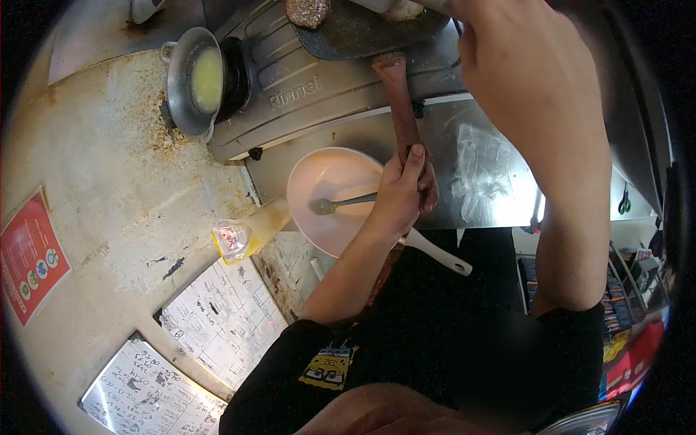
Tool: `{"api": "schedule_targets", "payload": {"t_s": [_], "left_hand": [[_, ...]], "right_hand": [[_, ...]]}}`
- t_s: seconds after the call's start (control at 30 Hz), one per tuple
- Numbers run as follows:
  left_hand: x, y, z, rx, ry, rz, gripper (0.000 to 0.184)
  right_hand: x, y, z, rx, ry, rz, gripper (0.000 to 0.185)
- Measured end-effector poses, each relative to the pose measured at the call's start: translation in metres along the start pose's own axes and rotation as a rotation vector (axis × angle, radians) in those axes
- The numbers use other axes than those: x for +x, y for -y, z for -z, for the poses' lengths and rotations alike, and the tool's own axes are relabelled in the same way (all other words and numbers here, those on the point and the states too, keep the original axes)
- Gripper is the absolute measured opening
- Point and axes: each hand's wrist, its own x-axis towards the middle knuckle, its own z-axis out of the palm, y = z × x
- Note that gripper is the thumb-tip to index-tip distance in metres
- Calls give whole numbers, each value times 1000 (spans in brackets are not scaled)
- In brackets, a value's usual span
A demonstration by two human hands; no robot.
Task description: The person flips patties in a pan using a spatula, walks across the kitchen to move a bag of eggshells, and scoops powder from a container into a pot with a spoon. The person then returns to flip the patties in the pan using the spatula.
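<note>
My left hand [409,185] is wrapped round the reddish-brown handle [399,101] of a dark square griddle pan [348,40] on the stove. Browned patties [308,11] lie in that pan at the top of the view. My right hand [493,29] is closed at the top right, by a grey flat tool [373,4] over the pan; its fingers are partly cut off by the frame edge. Below the stove sits a pinkish frying pan [330,170] with a brush [322,206] lying in it, partly behind my left forearm.
A metal pan with yellow liquid [208,80] stands left of the Rinnai stove [290,109]. Nearby are a squeeze bottle [246,232], handwritten sheets [225,315] and a red notice [35,254]. A clear plastic bag [482,170] lies on the metal counter, with green-handled scissors [624,199] farther right.
</note>
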Motion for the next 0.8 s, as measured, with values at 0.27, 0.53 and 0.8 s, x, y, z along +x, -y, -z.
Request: {"api": "schedule_targets", "payload": {"t_s": [0.27, 0.53, 0.8], "left_hand": [[0, 5, 1, -7, -22, -15, 40], [-1, 2, -4, -45, -56, -30, 28], [2, 0, 2, -73, 3, 17, 30]], "right_hand": [[2, -16, -34, 59, -268, 114, 28], [39, 8, -38, 44, -330, 163, 41], [59, 45, -7, -29, -190, 132, 37]]}}
